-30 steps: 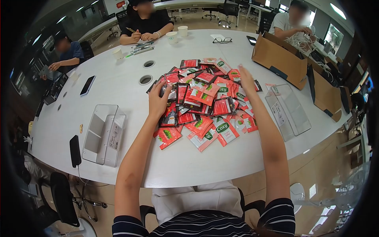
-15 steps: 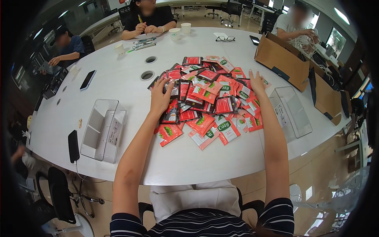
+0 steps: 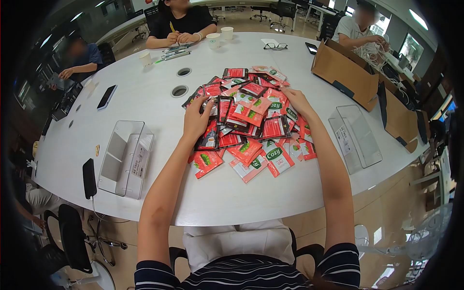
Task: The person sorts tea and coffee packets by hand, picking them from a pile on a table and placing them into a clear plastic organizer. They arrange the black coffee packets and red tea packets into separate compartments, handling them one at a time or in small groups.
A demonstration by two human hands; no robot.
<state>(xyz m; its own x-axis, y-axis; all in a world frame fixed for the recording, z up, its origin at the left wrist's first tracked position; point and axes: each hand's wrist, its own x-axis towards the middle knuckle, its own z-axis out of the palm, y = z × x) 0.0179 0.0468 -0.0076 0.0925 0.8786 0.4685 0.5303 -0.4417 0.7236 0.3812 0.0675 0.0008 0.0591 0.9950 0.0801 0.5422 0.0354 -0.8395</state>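
A heap of flat sachets lies in the middle of the white table (image 3: 232,203). Some are red with black edges, like this black-edged sachet (image 3: 275,128); others are pink and white with a green label, like the Cozy sachet (image 3: 278,162) at the front. My left hand (image 3: 195,119) rests against the heap's left side, fingers apart and curved over the sachets. On the far right side, my right hand (image 3: 298,102) lies along the heap's edge with its fingers stretched out, touching sachets. Neither hand holds a sachet; some fingertips are partly hidden.
Clear plastic boxes with labels stand at left (image 3: 115,162) and right (image 3: 361,140). A phone (image 3: 90,179) on a cable and another phone (image 3: 107,97) lie left. Cups, pens and glasses (image 3: 275,46) sit farther back. A cardboard box (image 3: 345,77) is at right; several people sit around.
My right hand has moved left and inward, pressing the heap's right-hand sachets closer together. My left hand has stayed nearly in place.
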